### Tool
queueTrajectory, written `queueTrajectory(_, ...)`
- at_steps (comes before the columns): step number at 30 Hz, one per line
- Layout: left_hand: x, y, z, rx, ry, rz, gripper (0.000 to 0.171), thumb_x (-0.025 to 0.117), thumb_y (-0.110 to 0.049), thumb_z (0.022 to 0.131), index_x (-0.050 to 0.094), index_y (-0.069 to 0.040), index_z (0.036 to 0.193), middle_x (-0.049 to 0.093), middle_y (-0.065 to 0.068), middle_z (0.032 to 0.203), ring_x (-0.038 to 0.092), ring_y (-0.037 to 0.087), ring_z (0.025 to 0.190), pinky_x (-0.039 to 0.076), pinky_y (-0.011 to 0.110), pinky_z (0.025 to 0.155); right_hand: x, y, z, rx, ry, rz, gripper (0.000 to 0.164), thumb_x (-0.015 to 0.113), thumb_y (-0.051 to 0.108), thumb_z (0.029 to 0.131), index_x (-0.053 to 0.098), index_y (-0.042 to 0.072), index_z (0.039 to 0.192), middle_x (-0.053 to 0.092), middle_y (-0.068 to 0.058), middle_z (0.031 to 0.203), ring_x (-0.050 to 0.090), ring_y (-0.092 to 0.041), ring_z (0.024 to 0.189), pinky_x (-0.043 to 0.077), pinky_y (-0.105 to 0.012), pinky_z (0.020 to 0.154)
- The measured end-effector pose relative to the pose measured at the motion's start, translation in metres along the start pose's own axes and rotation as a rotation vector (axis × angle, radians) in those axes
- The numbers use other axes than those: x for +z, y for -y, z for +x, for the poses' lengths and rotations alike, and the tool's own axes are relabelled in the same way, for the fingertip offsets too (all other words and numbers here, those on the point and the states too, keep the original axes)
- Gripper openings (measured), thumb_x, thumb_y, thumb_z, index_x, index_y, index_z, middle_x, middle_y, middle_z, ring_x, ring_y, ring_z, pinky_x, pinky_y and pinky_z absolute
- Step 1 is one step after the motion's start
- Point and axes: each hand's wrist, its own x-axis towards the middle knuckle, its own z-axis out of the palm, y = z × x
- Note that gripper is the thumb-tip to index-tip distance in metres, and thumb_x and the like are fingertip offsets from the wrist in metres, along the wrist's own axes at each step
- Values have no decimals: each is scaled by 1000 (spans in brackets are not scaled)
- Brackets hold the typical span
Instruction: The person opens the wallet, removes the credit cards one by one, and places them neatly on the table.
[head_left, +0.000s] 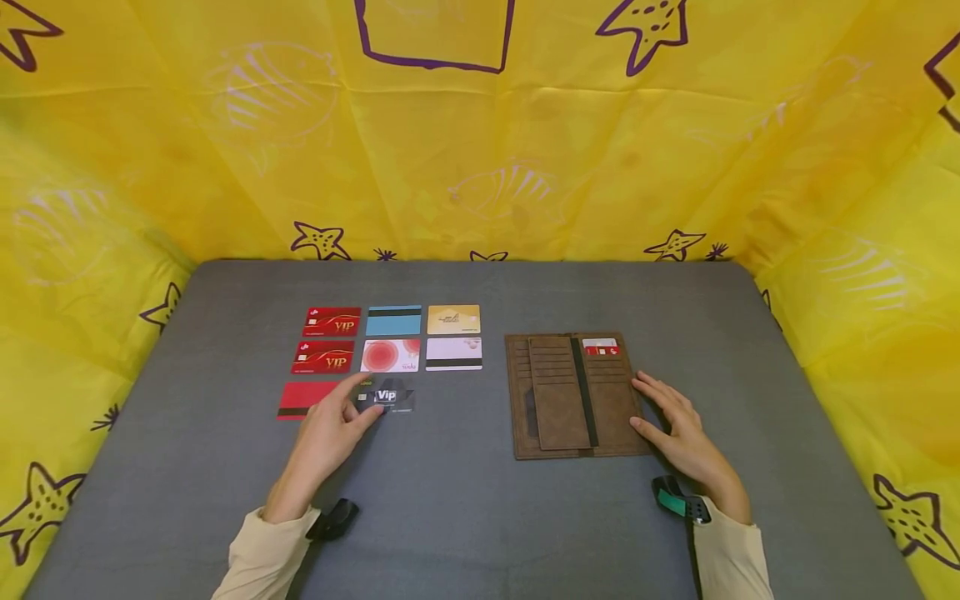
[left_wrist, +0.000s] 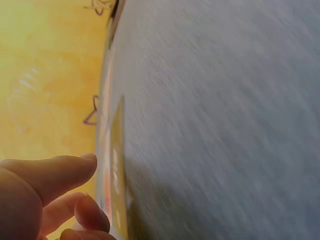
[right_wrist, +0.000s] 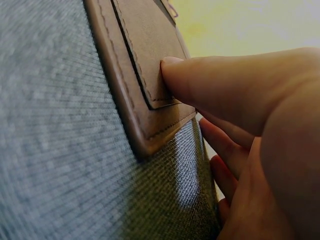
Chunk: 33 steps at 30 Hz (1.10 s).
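A dark transparent-looking Vip card (head_left: 396, 397) lies on the grey table in the front row of cards. My left hand (head_left: 330, 425) hovers over its left part, thumb near the front edge and index finger near the back edge. In the left wrist view the thumb (left_wrist: 65, 172) stands apart from the card's flat face. To the right lies a brown leather wallet (head_left: 555, 417), spread out, with cards poking from an upper right slot. My right hand (head_left: 686, 437) rests at the wallet's right edge, its thumb (right_wrist: 190, 75) touching the leather and its other fingers along the side.
Left of the wallet, cards lie in rows: two red VIP cards (head_left: 332, 322), a red striped card (head_left: 300, 396), a blue card (head_left: 393, 322), a gold card (head_left: 453, 315), a red-circle card (head_left: 390, 356) and a white striped card (head_left: 454, 350). Yellow patterned cloth (head_left: 525, 167) surrounds the table.
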Motion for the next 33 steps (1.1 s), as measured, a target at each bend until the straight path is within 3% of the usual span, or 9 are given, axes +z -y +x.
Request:
queueTrajectory(17, 35, -56, 12, 142, 4, -73, 56, 77, -21, 86, 56, -12, 137, 53, 1, 63, 46, 14, 54, 38, 28, 57, -3, 2, 0, 6, 6, -4, 57, 66, 16, 95, 45, 3, 146, 33, -24, 157, 17, -54, 141, 10, -75, 99)
queueTrajectory(24, 52, -80, 17, 204, 42, -99, 51, 77, -21, 86, 59, -14, 134, 52, -1, 64, 45, 12, 54, 37, 27, 55, -1, 1, -1, 8, 0, -5, 57, 66, 15, 94, 45, 3, 146, 33, -25, 156, 18, -54, 140, 10, -75, 99)
queueTrajectory(33, 78, -112, 30, 365, 60, -92, 40, 75, -21, 88, 64, -10, 126, 53, -5, 65, 45, 8, 56, 37, 25, 58, 0, 1, -1, 7, 0, -5, 57, 66, 15, 94, 45, 2, 145, 33, -26, 156, 18, -55, 139, 10, -75, 99)
